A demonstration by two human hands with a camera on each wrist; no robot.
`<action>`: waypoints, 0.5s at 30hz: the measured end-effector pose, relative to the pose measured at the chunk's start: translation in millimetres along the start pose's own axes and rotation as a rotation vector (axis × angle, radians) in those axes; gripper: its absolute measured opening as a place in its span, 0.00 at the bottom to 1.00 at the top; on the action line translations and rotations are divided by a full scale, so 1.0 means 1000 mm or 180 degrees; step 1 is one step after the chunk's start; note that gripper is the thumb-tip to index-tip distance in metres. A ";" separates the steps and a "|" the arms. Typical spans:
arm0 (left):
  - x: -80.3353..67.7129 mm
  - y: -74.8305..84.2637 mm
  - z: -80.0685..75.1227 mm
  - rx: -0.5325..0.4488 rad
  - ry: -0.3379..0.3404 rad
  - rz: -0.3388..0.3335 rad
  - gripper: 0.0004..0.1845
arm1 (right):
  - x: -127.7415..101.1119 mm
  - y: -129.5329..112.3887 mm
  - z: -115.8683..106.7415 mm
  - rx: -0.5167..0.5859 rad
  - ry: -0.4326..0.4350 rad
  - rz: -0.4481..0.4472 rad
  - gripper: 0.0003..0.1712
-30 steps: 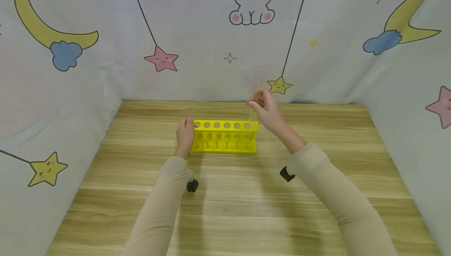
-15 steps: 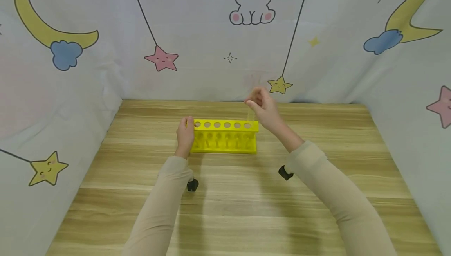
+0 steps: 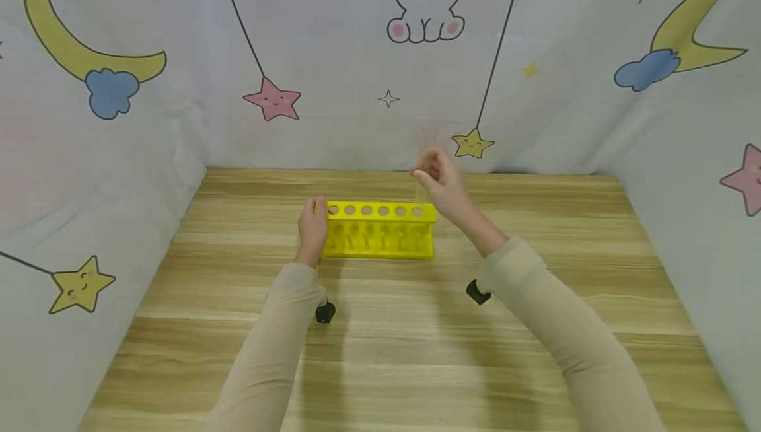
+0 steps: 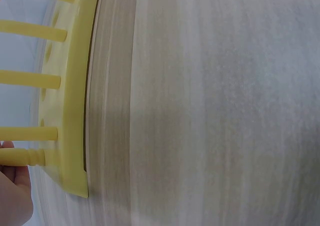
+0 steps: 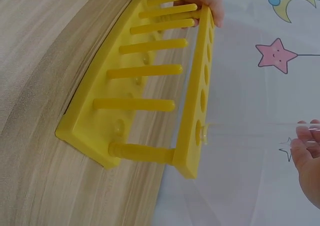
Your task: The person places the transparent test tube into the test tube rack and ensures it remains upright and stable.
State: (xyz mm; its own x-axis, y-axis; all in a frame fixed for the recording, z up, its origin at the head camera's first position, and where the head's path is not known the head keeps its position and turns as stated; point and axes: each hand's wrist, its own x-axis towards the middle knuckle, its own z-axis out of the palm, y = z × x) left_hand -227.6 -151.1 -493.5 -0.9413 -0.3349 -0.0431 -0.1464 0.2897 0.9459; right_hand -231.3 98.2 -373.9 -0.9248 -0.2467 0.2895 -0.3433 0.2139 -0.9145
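A yellow test tube rack [image 3: 380, 218] stands upright on the table, with a row of holes in its top bar and a row of pegs below. My left hand [image 3: 312, 230] grips the rack's left end post, fingers over the top bar. Between the fingertips of my right hand [image 3: 447, 191] is a clear test tube [image 5: 245, 135], held upright above the rack's right end. In the right wrist view the tube's lower end is right at the endmost hole. The left wrist view shows the rack's pegs and base, with part of my left hand [image 4: 14, 196] at the post.
Wood-patterned table [image 3: 380, 353] surrounds the rack. White cloth [image 3: 345, 42] printed with stars, moons and a rabbit hangs behind and at both sides. Small black devices [image 3: 325, 313] sit at both wrists.
My right hand has drifted slightly left with the test tube, bringing its lower end over the endmost hole. The left hand and the rack have stayed in place.
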 end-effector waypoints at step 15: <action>0.000 0.001 0.000 0.0011 0.0039 -0.0038 0.22 | -0.005 -0.008 0.002 -0.0062 0.0008 -0.0026 0.08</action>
State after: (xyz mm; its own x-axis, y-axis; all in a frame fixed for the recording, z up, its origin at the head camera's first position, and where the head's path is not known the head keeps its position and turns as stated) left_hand -227.3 -150.8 -492.8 -0.9357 -0.3492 -0.0503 -0.1585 0.2887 0.9442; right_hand -224.2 96.2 -368.7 -0.9224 -0.2461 0.2975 -0.3538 0.2304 -0.9065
